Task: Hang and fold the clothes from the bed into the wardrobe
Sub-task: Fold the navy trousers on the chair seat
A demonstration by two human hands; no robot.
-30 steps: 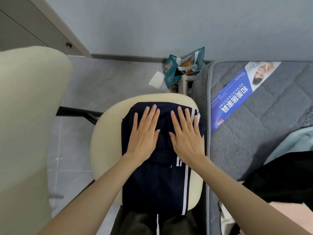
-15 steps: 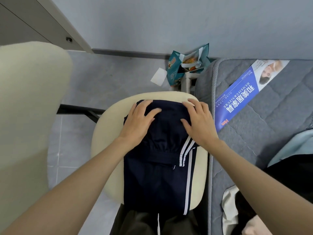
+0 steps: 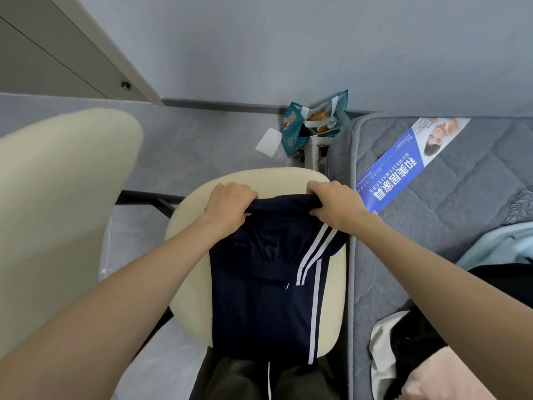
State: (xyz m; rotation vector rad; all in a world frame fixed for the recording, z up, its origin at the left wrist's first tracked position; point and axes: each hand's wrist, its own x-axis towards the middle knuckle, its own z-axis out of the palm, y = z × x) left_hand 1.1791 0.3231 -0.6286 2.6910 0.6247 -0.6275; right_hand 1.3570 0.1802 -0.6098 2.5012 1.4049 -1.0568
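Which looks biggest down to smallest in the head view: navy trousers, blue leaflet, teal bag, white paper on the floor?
Largest: navy trousers
blue leaflet
teal bag
Smallest: white paper
The trousers are also nearest the camera.

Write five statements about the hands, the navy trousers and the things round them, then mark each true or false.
1. The left hand and the right hand each have a grip on the far edge of the navy trousers. True.
2. The trousers hang on a hanger. False: they lie on the cream chair seat.
3. White stripes run down one side of the trousers. True.
4. The blue leaflet lies on the chair seat. False: it lies on the grey mattress.
5. A teal bag stands on the floor near the wall, beyond the chair. True.
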